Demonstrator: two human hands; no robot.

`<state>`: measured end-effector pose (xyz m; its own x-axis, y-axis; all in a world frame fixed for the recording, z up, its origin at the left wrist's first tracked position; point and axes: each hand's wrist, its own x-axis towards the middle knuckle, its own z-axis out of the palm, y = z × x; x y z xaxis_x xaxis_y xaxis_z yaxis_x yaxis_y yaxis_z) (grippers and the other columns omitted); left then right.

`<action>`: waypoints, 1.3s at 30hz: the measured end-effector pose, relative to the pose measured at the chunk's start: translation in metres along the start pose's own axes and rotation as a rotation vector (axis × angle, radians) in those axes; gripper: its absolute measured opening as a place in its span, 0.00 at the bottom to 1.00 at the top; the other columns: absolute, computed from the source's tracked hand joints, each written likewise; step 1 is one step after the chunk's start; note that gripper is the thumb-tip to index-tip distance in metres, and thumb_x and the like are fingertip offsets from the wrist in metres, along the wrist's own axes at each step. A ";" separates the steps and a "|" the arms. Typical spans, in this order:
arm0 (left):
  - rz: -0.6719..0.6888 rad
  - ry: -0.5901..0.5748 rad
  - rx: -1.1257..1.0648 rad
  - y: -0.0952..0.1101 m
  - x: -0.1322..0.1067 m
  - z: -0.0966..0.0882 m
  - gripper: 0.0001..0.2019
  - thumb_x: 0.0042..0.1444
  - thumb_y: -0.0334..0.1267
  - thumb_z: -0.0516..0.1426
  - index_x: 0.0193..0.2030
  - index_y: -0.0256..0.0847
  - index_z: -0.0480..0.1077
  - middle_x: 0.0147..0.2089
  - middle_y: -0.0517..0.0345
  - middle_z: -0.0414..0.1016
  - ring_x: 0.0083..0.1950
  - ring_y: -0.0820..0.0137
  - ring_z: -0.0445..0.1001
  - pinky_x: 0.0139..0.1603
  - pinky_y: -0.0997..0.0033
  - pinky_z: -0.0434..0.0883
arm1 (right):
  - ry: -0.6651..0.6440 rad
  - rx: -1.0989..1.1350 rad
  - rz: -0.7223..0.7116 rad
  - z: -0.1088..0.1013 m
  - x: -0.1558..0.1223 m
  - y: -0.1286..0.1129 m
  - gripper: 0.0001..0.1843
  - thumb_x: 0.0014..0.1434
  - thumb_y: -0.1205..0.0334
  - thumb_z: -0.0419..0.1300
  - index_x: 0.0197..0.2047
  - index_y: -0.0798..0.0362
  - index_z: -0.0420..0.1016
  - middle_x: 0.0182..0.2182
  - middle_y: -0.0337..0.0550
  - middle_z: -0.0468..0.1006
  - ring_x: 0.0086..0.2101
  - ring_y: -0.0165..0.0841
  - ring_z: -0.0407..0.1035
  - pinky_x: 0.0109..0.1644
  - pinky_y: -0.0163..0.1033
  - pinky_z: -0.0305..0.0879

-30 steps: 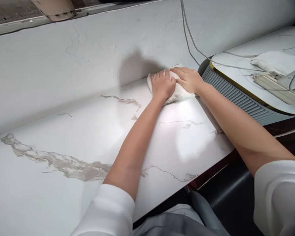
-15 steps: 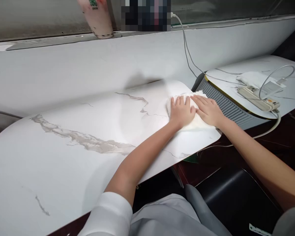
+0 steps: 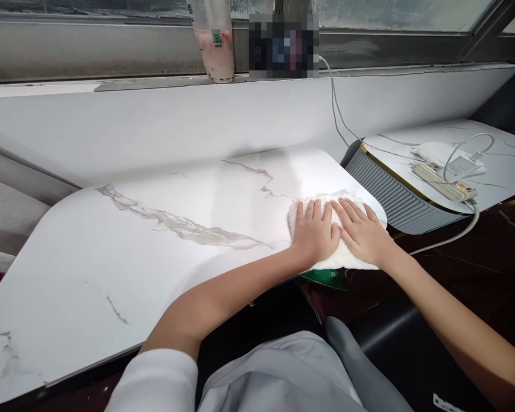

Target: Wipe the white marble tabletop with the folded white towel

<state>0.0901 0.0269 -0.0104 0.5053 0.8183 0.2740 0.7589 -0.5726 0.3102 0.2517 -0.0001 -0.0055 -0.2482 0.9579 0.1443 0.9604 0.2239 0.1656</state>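
A folded white cloth [image 3: 347, 261] lies at the right end of a white marble-patterned tabletop [image 3: 163, 280], its lower part reaching the front edge. My left hand [image 3: 315, 232] rests flat on the cloth's left half with its fingers spread. Beside it, my right hand [image 3: 364, 232] presses on the right half, fingers also stretched out and apart. The thumbs are close together. Under the palms, the cloth is hidden.
A cup with a pink drink [image 3: 217, 60] and a blurred-out object [image 3: 283, 48] stand on the window ledge. A power strip [image 3: 444, 182] with a charger sits on a ribbed cabinet [image 3: 399, 194] at right. White cables [image 3: 335, 100] run along the wall. A black seat [image 3: 395, 337] is below.
Both hands and the cloth have slid across the tabletop towards me, down to the front edge. My view has tilted up and shifted left, showing more of the window.
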 end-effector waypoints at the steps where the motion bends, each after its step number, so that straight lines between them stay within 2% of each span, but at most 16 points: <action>1: -0.008 -0.005 -0.005 -0.001 0.001 -0.001 0.27 0.69 0.40 0.43 0.71 0.31 0.57 0.72 0.40 0.61 0.74 0.55 0.56 0.76 0.45 0.48 | -0.002 -0.004 -0.002 0.001 0.002 -0.001 0.33 0.70 0.54 0.34 0.74 0.57 0.49 0.70 0.57 0.57 0.69 0.46 0.52 0.69 0.61 0.50; 5: -0.019 -0.008 -0.016 -0.010 0.009 -0.001 0.27 0.69 0.39 0.43 0.71 0.32 0.57 0.71 0.41 0.61 0.74 0.56 0.56 0.76 0.46 0.47 | 0.012 0.004 -0.008 0.003 0.017 -0.001 0.34 0.70 0.54 0.35 0.75 0.55 0.45 0.69 0.57 0.58 0.68 0.47 0.53 0.69 0.62 0.51; 9: -0.042 -0.007 -0.029 -0.032 0.028 -0.004 0.26 0.68 0.39 0.43 0.71 0.33 0.58 0.72 0.42 0.61 0.74 0.57 0.56 0.77 0.47 0.46 | 0.002 0.027 0.000 0.005 0.048 -0.005 0.33 0.69 0.55 0.34 0.74 0.56 0.50 0.69 0.57 0.59 0.68 0.46 0.54 0.68 0.61 0.51; 17: -0.138 -0.064 -0.034 -0.106 0.096 -0.017 0.26 0.69 0.41 0.42 0.71 0.39 0.58 0.73 0.50 0.61 0.74 0.64 0.56 0.77 0.52 0.43 | -0.002 0.091 -0.004 0.015 0.153 -0.014 0.33 0.69 0.55 0.36 0.72 0.60 0.52 0.69 0.59 0.59 0.68 0.46 0.52 0.68 0.62 0.49; 22: -0.179 -0.008 -0.046 -0.150 0.134 -0.019 0.25 0.68 0.40 0.42 0.69 0.40 0.60 0.71 0.51 0.64 0.72 0.65 0.58 0.76 0.54 0.44 | 0.049 0.166 -0.036 0.027 0.216 -0.014 0.32 0.69 0.54 0.36 0.71 0.57 0.54 0.68 0.58 0.60 0.67 0.46 0.53 0.67 0.63 0.49; 26: -0.202 0.036 -0.034 -0.174 0.154 -0.019 0.24 0.67 0.39 0.43 0.68 0.43 0.62 0.68 0.53 0.68 0.69 0.65 0.62 0.75 0.55 0.47 | 0.056 0.193 -0.043 0.031 0.249 -0.017 0.31 0.69 0.55 0.36 0.71 0.57 0.54 0.68 0.57 0.62 0.67 0.46 0.54 0.67 0.62 0.48; 32: -0.220 0.050 0.005 -0.186 0.162 -0.020 0.24 0.68 0.39 0.42 0.68 0.44 0.62 0.66 0.53 0.69 0.69 0.65 0.63 0.74 0.56 0.49 | 0.093 0.189 -0.081 0.034 0.266 -0.020 0.31 0.69 0.57 0.36 0.70 0.58 0.56 0.67 0.61 0.62 0.66 0.48 0.54 0.66 0.62 0.50; 35: -0.215 0.046 0.011 -0.183 0.155 -0.022 0.24 0.68 0.39 0.42 0.68 0.43 0.62 0.67 0.53 0.69 0.69 0.64 0.62 0.74 0.55 0.49 | 0.056 0.179 -0.063 0.032 0.260 -0.023 0.32 0.70 0.55 0.35 0.72 0.60 0.53 0.69 0.61 0.58 0.68 0.48 0.52 0.68 0.62 0.47; 39: -0.242 0.039 0.015 -0.174 0.134 -0.025 0.24 0.68 0.40 0.42 0.68 0.42 0.61 0.70 0.53 0.65 0.72 0.66 0.59 0.75 0.56 0.47 | -0.009 0.164 -0.039 0.023 0.239 -0.034 0.33 0.70 0.55 0.35 0.74 0.60 0.50 0.70 0.60 0.55 0.69 0.46 0.49 0.70 0.60 0.44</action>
<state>0.0157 0.2346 -0.0047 0.2925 0.9286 0.2284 0.8621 -0.3594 0.3573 0.1621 0.2256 0.0009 -0.2852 0.9493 0.1320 0.9580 0.2866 0.0093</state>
